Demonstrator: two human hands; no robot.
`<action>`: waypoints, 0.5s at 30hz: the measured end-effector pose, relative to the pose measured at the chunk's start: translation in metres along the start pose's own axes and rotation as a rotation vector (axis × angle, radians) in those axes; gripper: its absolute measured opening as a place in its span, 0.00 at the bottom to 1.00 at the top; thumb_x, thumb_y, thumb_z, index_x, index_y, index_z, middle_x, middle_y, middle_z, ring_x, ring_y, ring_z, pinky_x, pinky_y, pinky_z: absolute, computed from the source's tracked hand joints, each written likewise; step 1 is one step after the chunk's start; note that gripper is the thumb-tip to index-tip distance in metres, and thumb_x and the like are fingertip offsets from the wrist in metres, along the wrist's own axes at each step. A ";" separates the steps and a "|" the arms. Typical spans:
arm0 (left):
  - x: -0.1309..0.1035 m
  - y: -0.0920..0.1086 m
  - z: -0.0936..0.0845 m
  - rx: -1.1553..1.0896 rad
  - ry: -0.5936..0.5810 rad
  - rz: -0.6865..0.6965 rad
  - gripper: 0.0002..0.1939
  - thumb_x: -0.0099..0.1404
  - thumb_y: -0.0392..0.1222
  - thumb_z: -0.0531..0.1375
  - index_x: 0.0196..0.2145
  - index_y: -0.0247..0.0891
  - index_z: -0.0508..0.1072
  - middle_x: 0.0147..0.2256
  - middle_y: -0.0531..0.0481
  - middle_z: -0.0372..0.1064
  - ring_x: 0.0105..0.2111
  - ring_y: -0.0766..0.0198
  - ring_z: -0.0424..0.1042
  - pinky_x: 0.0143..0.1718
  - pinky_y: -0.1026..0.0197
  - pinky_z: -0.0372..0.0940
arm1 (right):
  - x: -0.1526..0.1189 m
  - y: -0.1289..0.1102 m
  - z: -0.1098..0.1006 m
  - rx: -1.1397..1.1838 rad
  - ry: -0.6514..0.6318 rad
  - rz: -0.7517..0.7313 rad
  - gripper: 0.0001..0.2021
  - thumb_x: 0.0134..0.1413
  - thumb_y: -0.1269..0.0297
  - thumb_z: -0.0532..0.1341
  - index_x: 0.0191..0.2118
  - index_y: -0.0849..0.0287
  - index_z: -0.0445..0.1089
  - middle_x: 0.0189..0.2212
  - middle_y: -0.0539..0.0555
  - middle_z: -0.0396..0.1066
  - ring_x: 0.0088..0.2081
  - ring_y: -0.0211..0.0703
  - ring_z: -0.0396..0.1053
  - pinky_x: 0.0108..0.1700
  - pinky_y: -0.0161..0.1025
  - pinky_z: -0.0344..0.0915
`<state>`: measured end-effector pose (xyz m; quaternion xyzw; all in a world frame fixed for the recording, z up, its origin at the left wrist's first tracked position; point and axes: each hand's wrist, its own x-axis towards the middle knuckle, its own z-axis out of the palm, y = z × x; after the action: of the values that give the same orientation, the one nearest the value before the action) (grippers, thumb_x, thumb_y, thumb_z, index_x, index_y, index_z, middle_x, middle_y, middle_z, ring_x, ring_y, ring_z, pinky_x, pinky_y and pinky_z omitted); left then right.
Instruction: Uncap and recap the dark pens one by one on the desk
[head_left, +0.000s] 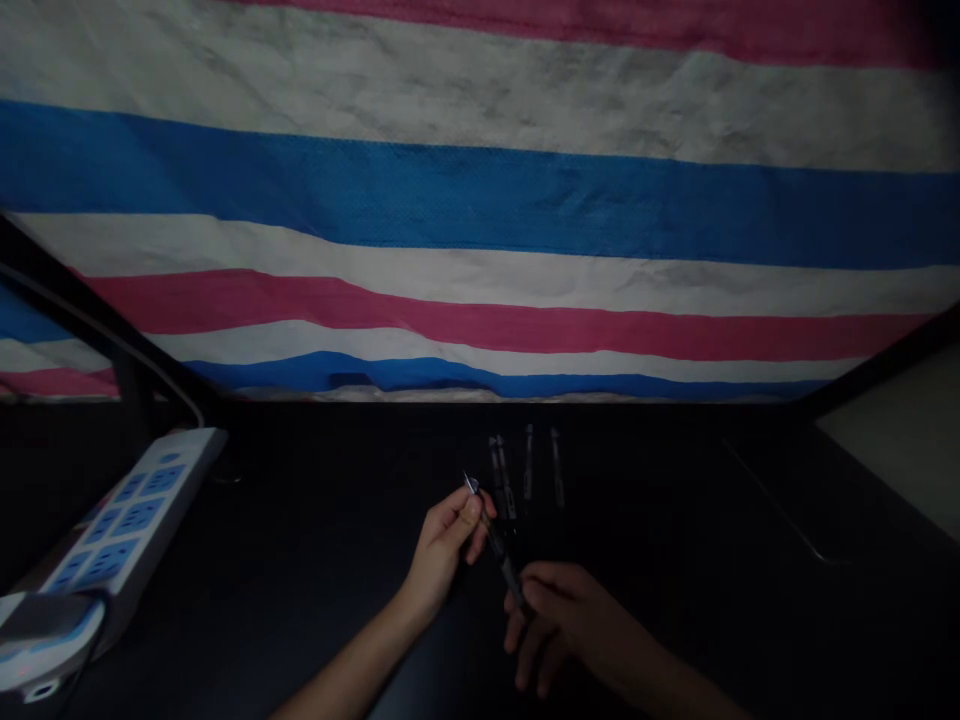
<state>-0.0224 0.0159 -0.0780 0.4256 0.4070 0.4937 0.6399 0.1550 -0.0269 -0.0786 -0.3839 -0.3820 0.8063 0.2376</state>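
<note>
A slim dark pen [501,555] slants between my two hands, its thin pointed tip up and to the left. Near that tip, my left hand [444,535] pinches the pen between thumb and fingers. Lower down, my right hand [559,610] has its thumb and forefinger closed on the pen's other end, its remaining fingers loosely curled. Beyond my hands several similar pens lie on the dark table, among them one pen [529,462] and another pen [557,467] to its right. Dim light hides the finer details.
At the left a white power strip [161,500] lies on the black table [315,560], with a plug [45,615] at its near end. Behind the table hangs a striped sheet [480,200] in blue, white and red. A dark flat object [840,490] lies at the right.
</note>
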 end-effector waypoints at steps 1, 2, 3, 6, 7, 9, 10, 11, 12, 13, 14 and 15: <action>0.000 0.000 0.000 0.000 -0.001 -0.004 0.18 0.64 0.53 0.56 0.31 0.34 0.70 0.14 0.59 0.54 0.15 0.72 0.49 0.21 0.65 0.44 | 0.000 0.000 0.000 -0.006 -0.002 -0.008 0.18 0.55 0.51 0.60 0.37 0.64 0.63 0.30 0.55 0.72 0.24 0.41 0.74 0.22 0.31 0.66; 0.000 0.000 0.000 0.000 0.000 -0.007 0.18 0.64 0.53 0.56 0.31 0.33 0.70 0.14 0.59 0.54 0.15 0.72 0.49 0.21 0.65 0.44 | -0.001 0.000 0.000 -0.006 0.000 -0.012 0.17 0.53 0.52 0.61 0.38 0.62 0.63 0.31 0.55 0.72 0.25 0.41 0.74 0.22 0.31 0.66; 0.000 0.000 0.000 0.001 0.002 -0.008 0.18 0.64 0.54 0.56 0.31 0.33 0.70 0.14 0.59 0.54 0.15 0.72 0.49 0.21 0.65 0.44 | -0.001 0.000 0.001 -0.003 0.004 -0.012 0.17 0.53 0.52 0.62 0.39 0.62 0.62 0.31 0.55 0.73 0.25 0.41 0.74 0.22 0.32 0.67; 0.000 0.001 0.001 0.007 0.013 -0.011 0.18 0.63 0.54 0.57 0.31 0.33 0.71 0.14 0.59 0.54 0.15 0.72 0.49 0.21 0.65 0.43 | -0.001 -0.002 0.003 -0.019 0.014 0.001 0.20 0.58 0.48 0.55 0.40 0.64 0.64 0.30 0.57 0.73 0.24 0.40 0.74 0.22 0.32 0.67; 0.000 0.001 0.001 0.008 0.015 -0.011 0.19 0.63 0.54 0.57 0.31 0.33 0.71 0.14 0.59 0.55 0.15 0.72 0.49 0.21 0.65 0.43 | -0.001 -0.002 0.003 -0.034 0.013 -0.001 0.20 0.58 0.48 0.55 0.39 0.64 0.64 0.29 0.56 0.73 0.24 0.40 0.74 0.22 0.32 0.66; 0.000 0.001 0.001 0.009 0.012 -0.012 0.18 0.63 0.54 0.57 0.31 0.33 0.71 0.14 0.59 0.55 0.15 0.72 0.49 0.20 0.65 0.44 | -0.001 -0.002 0.004 -0.060 0.006 -0.017 0.18 0.55 0.50 0.59 0.36 0.63 0.62 0.29 0.54 0.72 0.24 0.40 0.74 0.22 0.32 0.66; 0.000 0.001 0.001 0.008 0.009 -0.011 0.18 0.64 0.54 0.56 0.31 0.33 0.71 0.14 0.59 0.54 0.15 0.72 0.49 0.20 0.65 0.44 | 0.000 -0.001 0.003 -0.063 -0.001 -0.020 0.18 0.53 0.50 0.61 0.37 0.62 0.61 0.29 0.54 0.72 0.24 0.40 0.74 0.22 0.32 0.66; 0.000 0.001 0.000 0.006 0.007 -0.010 0.18 0.64 0.54 0.56 0.31 0.33 0.70 0.14 0.59 0.54 0.15 0.72 0.49 0.21 0.65 0.44 | 0.000 0.000 0.003 -0.057 -0.007 -0.020 0.19 0.52 0.50 0.62 0.38 0.61 0.61 0.29 0.54 0.73 0.24 0.40 0.74 0.22 0.32 0.66; 0.000 0.001 0.000 0.004 0.006 -0.008 0.18 0.64 0.54 0.56 0.31 0.34 0.70 0.14 0.59 0.54 0.15 0.72 0.49 0.21 0.65 0.44 | 0.000 0.001 0.002 -0.047 -0.014 -0.014 0.19 0.53 0.49 0.60 0.39 0.61 0.60 0.29 0.54 0.73 0.24 0.40 0.74 0.22 0.32 0.66; 0.000 0.000 0.000 0.003 0.006 -0.007 0.18 0.64 0.54 0.56 0.31 0.34 0.70 0.14 0.59 0.54 0.15 0.72 0.49 0.21 0.65 0.44 | 0.001 0.002 0.002 -0.036 -0.017 -0.007 0.20 0.55 0.47 0.58 0.40 0.62 0.61 0.29 0.55 0.73 0.24 0.40 0.74 0.22 0.32 0.66; 0.001 0.000 0.000 0.003 0.006 -0.008 0.18 0.64 0.54 0.56 0.31 0.34 0.70 0.14 0.59 0.54 0.15 0.72 0.49 0.21 0.65 0.44 | 0.001 0.002 0.001 -0.028 -0.018 0.000 0.21 0.56 0.46 0.55 0.40 0.63 0.62 0.29 0.56 0.74 0.23 0.40 0.74 0.22 0.32 0.66; 0.001 0.000 -0.001 0.003 0.005 -0.009 0.18 0.64 0.54 0.56 0.31 0.34 0.70 0.14 0.59 0.54 0.15 0.72 0.49 0.21 0.65 0.44 | 0.001 0.002 0.001 -0.026 -0.013 0.005 0.22 0.57 0.45 0.53 0.39 0.63 0.62 0.29 0.57 0.74 0.23 0.40 0.74 0.22 0.32 0.66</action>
<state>-0.0228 0.0166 -0.0783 0.4236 0.4113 0.4914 0.6403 0.1533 -0.0285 -0.0803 -0.3826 -0.3930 0.8045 0.2282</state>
